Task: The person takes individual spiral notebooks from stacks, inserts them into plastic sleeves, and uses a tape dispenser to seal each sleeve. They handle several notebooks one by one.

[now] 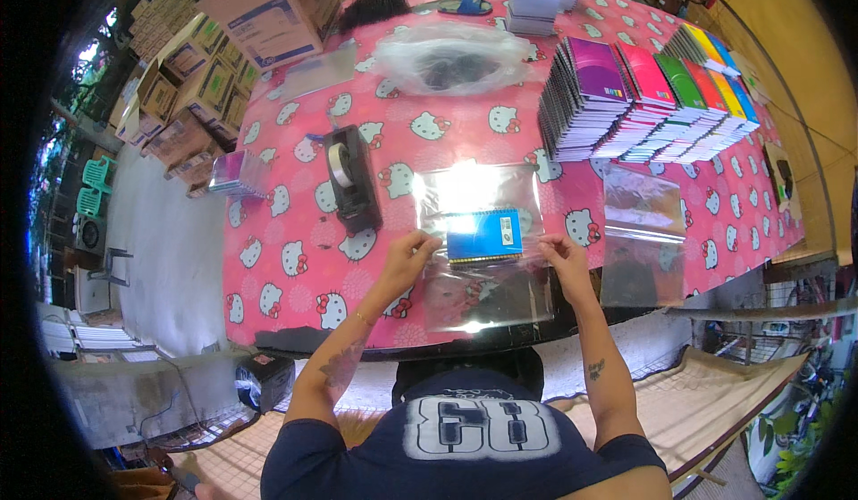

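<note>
Pink cloth with a cat-face print covers the table [465, 147], and brown cardboard boxes [201, 80] are piled on the floor to its left. At the far left of the table stands an open carton [268, 26], flaps spread; its inside is out of view. Near the middle lies a crumpled clear bag [451, 58] with a dark patch showing through it, though at this distance what that is cannot be told.

Close to the person, a blue notebook [474, 236] with a spiral edge lies flat amid a clear plastic sheet [487, 299]. The left hand [413, 252] has thumb and fingers pinched on the sheet's left side; the right hand [565, 254] pinches its right side, both beside the notebook.

Beyond the left hand, a black dispenser [362, 187] holds a roll of tape [340, 165]. Another clear sheet [643, 232] lies to the right, below tall stacks of colourful notebooks [643, 98].
</note>
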Tool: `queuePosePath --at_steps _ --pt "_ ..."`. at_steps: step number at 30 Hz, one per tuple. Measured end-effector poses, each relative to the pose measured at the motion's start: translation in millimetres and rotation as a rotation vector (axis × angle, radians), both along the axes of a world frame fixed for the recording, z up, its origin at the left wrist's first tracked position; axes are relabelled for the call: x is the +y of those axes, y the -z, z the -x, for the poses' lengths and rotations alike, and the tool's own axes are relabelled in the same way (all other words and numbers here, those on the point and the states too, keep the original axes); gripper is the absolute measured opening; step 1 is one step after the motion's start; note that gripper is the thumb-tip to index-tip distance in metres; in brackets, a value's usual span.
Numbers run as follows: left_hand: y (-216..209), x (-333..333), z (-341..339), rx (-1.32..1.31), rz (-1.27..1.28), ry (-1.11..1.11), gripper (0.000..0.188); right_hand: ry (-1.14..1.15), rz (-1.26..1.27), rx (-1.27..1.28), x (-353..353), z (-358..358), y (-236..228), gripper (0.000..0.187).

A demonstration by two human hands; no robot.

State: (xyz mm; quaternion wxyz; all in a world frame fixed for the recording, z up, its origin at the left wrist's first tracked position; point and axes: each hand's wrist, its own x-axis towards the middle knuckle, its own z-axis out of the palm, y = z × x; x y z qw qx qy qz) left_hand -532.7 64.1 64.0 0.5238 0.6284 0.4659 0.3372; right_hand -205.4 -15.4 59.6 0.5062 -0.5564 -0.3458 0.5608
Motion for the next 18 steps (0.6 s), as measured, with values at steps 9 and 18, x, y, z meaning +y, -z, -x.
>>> queuePosePath --at_steps 9,18 --pt "16.0 16.0 -16.0 0.099 -0.083 -0.055 0.031 0.126 0.110 0.046 24.2 10.9 13.4 0.014" --pt "46.9 23.4 -17.7 -0.092 0.111 -0.147 0.035 0.044 -0.600 -1.350 -2.0 91.7 -41.6 0.038"
